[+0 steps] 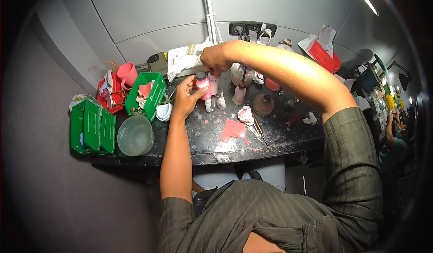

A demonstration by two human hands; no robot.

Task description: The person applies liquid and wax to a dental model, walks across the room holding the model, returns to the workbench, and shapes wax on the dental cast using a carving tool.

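Note:
My left hand (184, 97) is wrapped round a pink bottle with a dark cap (204, 89), held upright over the bench. Reaching across from the right, my right hand (217, 60) has its fingers bent down and pressed together above a paler pink bottle (214, 84). Whether those fingers grip its top cannot be made out. In front of the bottles stand two small white nozzle bottles (221, 102). A pinkish bottle with a tall neck (239, 95) is to their right. Closer to me lie a flat pink sheet (233, 130) and a white-and-pink dental cast (245, 115) beside thin tools (257, 126).
Green bins (90, 126), a translucent bowl (135, 136) and a pink mug (127, 75) crowd the left side. A white tray (177, 54) sits at the back. A round, dark-topped jar (263, 105) stands right of the tools. Another person (393, 147) is at the far right.

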